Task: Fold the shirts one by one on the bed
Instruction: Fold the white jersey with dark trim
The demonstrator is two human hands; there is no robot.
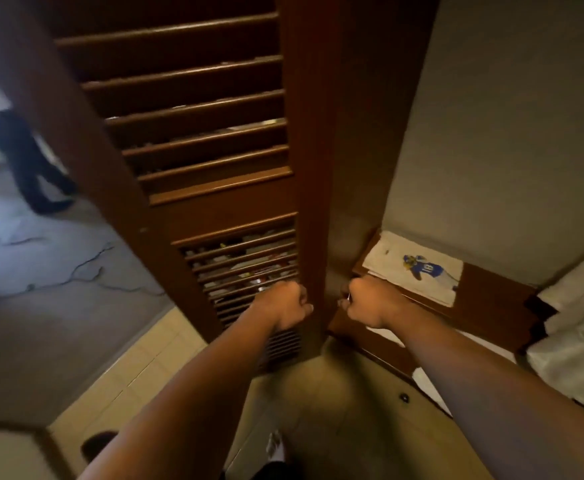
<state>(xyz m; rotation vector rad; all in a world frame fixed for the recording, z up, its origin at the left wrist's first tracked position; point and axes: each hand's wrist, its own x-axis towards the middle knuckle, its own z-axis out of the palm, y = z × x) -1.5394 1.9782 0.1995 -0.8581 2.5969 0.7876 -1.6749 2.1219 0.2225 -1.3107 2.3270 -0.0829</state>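
Nearest the head camera, two bare forearms stretch forward from the bottom of the frame over the pale tiled floor point(138, 375). The left hand point(288, 304) is curled into a fist against the edge of the tall dark-brown louvred wooden door point(193, 140); it seems to grip that edge or a handle there, though the handle itself is hidden. The right hand point(365, 303) is likewise curled tight just beside the door's other face, and I cannot tell what, if anything, it holds.

Behind the right hand, a white folded shirt with a blue number-18 player print point(418, 268) lies flat on a dark wooden shelf point(491, 299). To the far right, white bedding at the edge of the bed point(574, 344) shows beside the shelf. At far left, a second person's dark-trousered legs point(30, 168) stand on a grey floor with a thin cable point(75, 271) trailing across it.

My reading is that folding has not begun here: the person is working the wardrobe door to reach shirts. The next move would call for swinging the door clear, then lifting one shirt and carrying it over to the bed.
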